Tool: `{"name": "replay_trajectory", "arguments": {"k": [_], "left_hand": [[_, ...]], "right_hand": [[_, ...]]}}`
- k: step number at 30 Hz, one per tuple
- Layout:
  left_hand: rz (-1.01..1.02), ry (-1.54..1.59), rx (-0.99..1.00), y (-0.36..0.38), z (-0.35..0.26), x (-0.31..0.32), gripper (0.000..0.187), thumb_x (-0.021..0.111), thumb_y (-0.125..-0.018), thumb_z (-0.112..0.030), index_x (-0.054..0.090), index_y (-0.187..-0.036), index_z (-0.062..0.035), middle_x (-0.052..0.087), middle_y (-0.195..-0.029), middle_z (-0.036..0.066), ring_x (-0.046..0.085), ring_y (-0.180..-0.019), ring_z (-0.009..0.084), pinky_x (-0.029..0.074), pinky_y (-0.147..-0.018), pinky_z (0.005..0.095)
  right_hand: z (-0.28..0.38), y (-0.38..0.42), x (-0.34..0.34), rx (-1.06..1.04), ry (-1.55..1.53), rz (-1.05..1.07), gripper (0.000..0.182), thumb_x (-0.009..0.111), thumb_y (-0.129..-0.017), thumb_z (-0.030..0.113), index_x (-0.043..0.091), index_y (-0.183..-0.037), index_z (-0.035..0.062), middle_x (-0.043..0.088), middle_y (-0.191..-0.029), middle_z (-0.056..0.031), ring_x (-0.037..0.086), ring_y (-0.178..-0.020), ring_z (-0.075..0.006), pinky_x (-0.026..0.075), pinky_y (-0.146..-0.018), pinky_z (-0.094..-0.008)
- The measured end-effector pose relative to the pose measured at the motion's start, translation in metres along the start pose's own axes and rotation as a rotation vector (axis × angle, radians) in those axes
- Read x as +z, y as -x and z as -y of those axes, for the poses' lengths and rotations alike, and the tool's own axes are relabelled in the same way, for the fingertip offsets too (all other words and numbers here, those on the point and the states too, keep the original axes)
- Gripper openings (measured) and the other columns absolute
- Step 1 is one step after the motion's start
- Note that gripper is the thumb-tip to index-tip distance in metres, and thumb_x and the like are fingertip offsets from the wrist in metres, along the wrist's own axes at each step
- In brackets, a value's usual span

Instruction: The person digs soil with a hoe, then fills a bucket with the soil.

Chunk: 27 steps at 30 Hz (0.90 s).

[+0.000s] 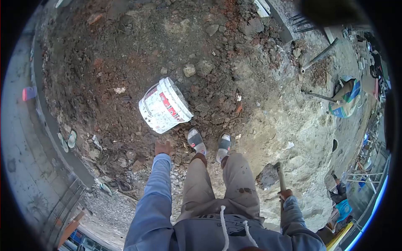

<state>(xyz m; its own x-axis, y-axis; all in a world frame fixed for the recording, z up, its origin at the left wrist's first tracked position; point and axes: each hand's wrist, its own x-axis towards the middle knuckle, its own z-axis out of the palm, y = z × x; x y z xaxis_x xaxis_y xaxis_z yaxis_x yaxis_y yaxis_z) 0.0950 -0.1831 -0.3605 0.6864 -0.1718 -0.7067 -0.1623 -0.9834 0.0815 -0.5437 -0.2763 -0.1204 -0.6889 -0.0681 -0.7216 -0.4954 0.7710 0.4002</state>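
A hoe with a wooden handle (282, 180) and a broad, dirt-covered blade (267, 177) is in my right hand (286, 194). The fingers wrap round the handle, and the blade is beyond the hand, beside my right leg. My left hand (163, 147) is stretched forward with its fingers curled in and nothing showing in them. Close ahead of it, a white bucket (161, 109) with red lettering lies tipped on the soil, its rim turned toward the upper right. Dirt is spattered over its side.
Loose brown soil (121, 54) with stones and brick bits spreads ahead. A metal pipe (320, 55) and a sack (348, 98) are at the right. A pair of slippers (68, 140) lies by the concrete edge at the left, near a pink container (29, 93).
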Motion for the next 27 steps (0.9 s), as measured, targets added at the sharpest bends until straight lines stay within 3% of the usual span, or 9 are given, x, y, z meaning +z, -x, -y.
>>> {"name": "replay_trajectory", "arguments": {"k": [5,10,12,15,16,17,19,24,27], "left_hand": [[0.145,-0.255,-0.059,0.052,0.003,-0.036,0.074,0.059,-0.075,-0.047,0.04,-0.125,0.0045,0.055,-0.111,0.027,0.052,-0.107,0.0359,0.04,-0.093,0.0397],[0.278,0.009,0.323,0.14,-0.121,-0.023,0.046,0.065,-0.074,-0.046,0.061,-0.089,-0.0023,0.063,-0.081,0.014,0.061,-0.08,0.0222,0.046,-0.072,0.0319],[0.717,0.067,0.296,0.156,-0.136,0.025,0.045,0.06,-0.08,-0.049,0.058,-0.098,-0.0078,0.058,-0.082,0.001,0.057,-0.079,0.0129,0.045,-0.068,0.0276],[1.214,-0.027,0.212,0.239,-0.207,0.045,0.061,0.056,-0.08,-0.054,0.044,-0.122,-0.0116,0.054,-0.113,0.008,0.056,-0.102,0.0241,0.041,-0.087,0.0419],[1.261,-0.02,0.193,0.259,-0.218,0.055,0.061,0.058,-0.08,-0.052,0.043,-0.122,-0.0098,0.055,-0.111,0.008,0.056,-0.101,0.0228,0.044,-0.083,0.0395],[1.308,-0.003,0.171,0.272,-0.226,0.063,0.061,0.06,-0.08,-0.049,0.042,-0.122,-0.008,0.055,-0.108,0.008,0.056,-0.099,0.0215,0.046,-0.079,0.0371],[1.314,0.137,0.233,0.283,-0.25,0.071,0.056,0.062,-0.08,-0.044,0.045,-0.116,-0.006,0.056,-0.1,0.008,0.057,-0.09,0.0198,0.048,-0.071,0.0334],[1.414,0.382,0.226,0.152,-0.372,0.036,0.027,0.065,-0.079,-0.025,0.053,-0.093,-0.0053,0.052,-0.067,0.002,0.051,-0.049,0.0126,0.043,-0.046,0.0266],[1.397,0.302,0.314,0.044,-0.437,0.018,0.023,0.062,-0.079,-0.025,0.052,-0.089,-0.0068,0.05,-0.065,0.001,0.05,-0.048,0.0114,0.04,-0.042,0.026]], "right_hand": [[-0.017,-0.005,0.075,0.085,-0.165,0.173,0.029,0.07,-0.069,0.007,0.053,-0.09,-0.0051,0.055,-0.063,-0.0132,0.055,-0.048,-0.0237,0.047,-0.041,-0.0378],[0.007,-0.098,0.145,-0.005,-0.743,0.541,0.024,0.069,-0.067,0.001,0.052,-0.084,-0.0018,0.049,-0.055,-0.0091,0.047,-0.042,-0.0199,0.036,-0.035,-0.0377],[0.078,-0.062,0.135,-0.216,-0.692,0.31,0.019,0.065,-0.071,0.002,0.049,-0.081,0.0016,0.049,-0.055,-0.0066,0.043,-0.04,-0.0164,0.034,-0.034,-0.0338],[0.172,-0.056,0.127,-0.384,-0.954,0.328,0.022,0.065,-0.07,0.008,0.05,-0.086,0.0048,0.049,-0.058,-0.0049,0.047,-0.044,-0.016,0.038,-0.037,-0.0325],[0.204,-0.085,0.148,-0.483,-0.899,0.072,0.019,0.062,-0.071,0.008,0.052,-0.087,0.0049,0.052,-0.061,-0.005,0.048,-0.047,-0.0154,0.039,-0.04,-0.0315],[0.246,-0.059,0.122,-0.541,-0.904,0.023,0.037,0.068,-0.066,0.017,0.057,-0.096,-0.0014,0.063,-0.08,-0.015,0.06,-0.075,-0.0276,0.046,-0.069,-0.0354],[0.327,-0.024,0.084,-0.565,-0.979,-0.146,0.041,0.068,-0.066,0.02,0.056,-0.098,-0.0024,0.062,-0.088,-0.0194,0.061,-0.084,-0.0303,0.045,-0.077,-0.0357],[0.521,0.0,0.006,-0.639,-1.047,-0.409,0.051,0.069,-0.066,0.025,0.049,-0.104,-0.0025,0.062,-0.091,-0.0209,0.062,-0.084,-0.0332,0.047,-0.077,-0.0369],[0.622,0.025,0.003,-0.629,-1.113,-0.288,0.056,0.066,-0.067,0.027,0.043,-0.106,-0.007,0.059,-0.097,-0.0278,0.06,-0.09,-0.0365,0.047,-0.081,-0.0371]]}}
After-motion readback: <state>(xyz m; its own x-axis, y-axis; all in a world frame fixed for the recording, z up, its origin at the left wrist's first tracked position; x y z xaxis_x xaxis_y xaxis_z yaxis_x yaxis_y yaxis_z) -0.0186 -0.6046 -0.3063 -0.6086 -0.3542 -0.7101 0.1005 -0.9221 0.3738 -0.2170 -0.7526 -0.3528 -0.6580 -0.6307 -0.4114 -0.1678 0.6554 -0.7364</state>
